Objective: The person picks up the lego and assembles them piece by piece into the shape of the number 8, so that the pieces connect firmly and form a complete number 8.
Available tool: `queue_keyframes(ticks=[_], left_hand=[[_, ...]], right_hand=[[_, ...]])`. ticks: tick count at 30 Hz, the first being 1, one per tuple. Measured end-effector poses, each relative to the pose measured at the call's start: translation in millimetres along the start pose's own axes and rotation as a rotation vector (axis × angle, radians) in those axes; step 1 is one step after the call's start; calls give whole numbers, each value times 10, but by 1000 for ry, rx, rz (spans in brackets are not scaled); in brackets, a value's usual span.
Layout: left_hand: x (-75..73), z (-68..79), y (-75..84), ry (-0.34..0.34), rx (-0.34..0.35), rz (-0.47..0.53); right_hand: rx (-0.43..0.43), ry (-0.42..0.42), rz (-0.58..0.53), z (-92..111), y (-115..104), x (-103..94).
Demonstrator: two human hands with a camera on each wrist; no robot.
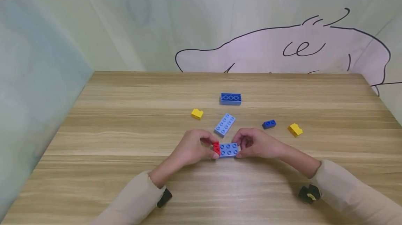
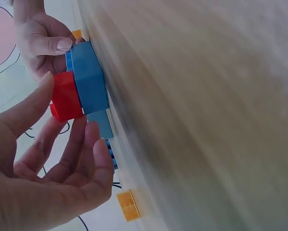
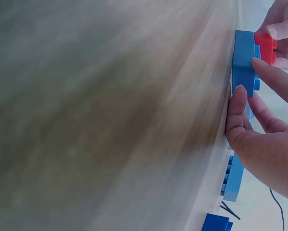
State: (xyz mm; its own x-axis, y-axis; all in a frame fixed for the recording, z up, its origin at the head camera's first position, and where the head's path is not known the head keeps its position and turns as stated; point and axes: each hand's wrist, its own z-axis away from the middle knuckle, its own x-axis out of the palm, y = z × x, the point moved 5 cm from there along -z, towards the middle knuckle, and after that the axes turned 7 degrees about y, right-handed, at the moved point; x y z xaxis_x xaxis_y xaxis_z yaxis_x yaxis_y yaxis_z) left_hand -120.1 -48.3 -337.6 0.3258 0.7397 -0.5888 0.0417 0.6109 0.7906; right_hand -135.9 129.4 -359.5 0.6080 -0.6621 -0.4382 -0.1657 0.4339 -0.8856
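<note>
In the head view, my left hand [image 1: 192,148] pinches a small red brick [image 1: 216,148] between thumb and fingers. That brick sits over the left end of a light blue brick [image 1: 229,150], on its stud side; whether it is fully pressed down I cannot tell. My right hand [image 1: 260,143] holds the light blue brick's right end with thumb and fingers. The left wrist view shows the red brick [image 2: 67,96] against the studded face of the blue brick [image 2: 91,79]. From the right wrist, the blue brick [image 3: 244,62] lies flat on the table, studs up.
Beyond the hands lies another light blue brick [image 1: 225,125], set at a slant. A blue brick [image 1: 230,99] rests on its side farther back. Yellow bricks [image 1: 197,114] [image 1: 295,130] flank them, and a small dark blue brick [image 1: 269,124] is at right on the wooden table [image 1: 125,120].
</note>
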Motion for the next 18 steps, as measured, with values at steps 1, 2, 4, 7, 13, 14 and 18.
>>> queue_keyframes(ticks=[1, 2, 4, 7, 13, 14, 18], left_hand=[[-1, 1, 0, 1, -1, 1], [-2, 2, 0, 2, -1, 1], [-3, 3, 0, 4, -3, 2], [-3, 2, 0, 6, -10, 3], [-2, -1, -4, 4, -22, -3], [-3, -1, -2, 4, -24, -5], [-2, -2, 4, 5, -26, -21]], right_hand=[[0, 0, 1, 0, -1, 1], [0, 1, 1, -1, -2, 1], [2, 1, 2, -1, -4, 1], [6, 1, 1, -1, -2, 2], [7, 0, 3, -5, 8, 4], [8, 1, 4, -6, 10, 5], [9, 2, 4, -8, 13, 4]])
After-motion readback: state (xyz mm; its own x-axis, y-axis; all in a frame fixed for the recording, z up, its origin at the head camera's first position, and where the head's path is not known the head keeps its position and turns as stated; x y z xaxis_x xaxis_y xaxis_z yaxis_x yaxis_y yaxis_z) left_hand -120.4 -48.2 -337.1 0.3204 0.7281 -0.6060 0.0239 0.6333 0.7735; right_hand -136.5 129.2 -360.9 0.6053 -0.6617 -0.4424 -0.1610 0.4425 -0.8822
